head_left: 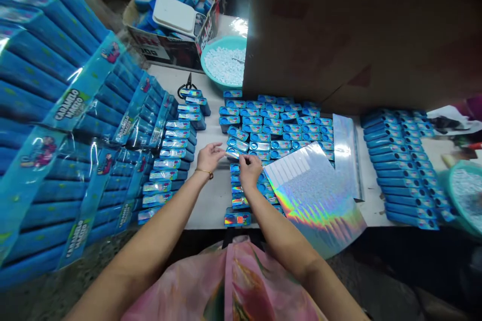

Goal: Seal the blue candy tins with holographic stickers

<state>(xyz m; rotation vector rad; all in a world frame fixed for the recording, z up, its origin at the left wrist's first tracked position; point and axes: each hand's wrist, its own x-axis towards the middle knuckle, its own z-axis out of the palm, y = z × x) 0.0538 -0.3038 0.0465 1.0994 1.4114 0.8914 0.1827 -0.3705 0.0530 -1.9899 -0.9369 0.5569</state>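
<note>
My left hand (210,157) is just left of a small blue box (234,152), its fingers spread and its fingertips close to the box's left end. My right hand (250,168) is at the right end of that box, thumb and fingers pinched together; what lies between them is too small to make out. Rows of blue boxes (260,137) with round marks on top stand beyond and around my right hand. Shiny holographic sticker sheets (320,190) lie over the boxes to the right. Another row of blue boxes (171,153) stands left of my left hand.
Wrapped blue packs (71,105) are piled at the left. Black scissors (187,85), a teal bowl (226,62) of white pieces and a carton (169,50) stand at the back. A large brown cardboard (339,35) blocks the back right. More boxes (399,170) and another bowl (467,193) are right.
</note>
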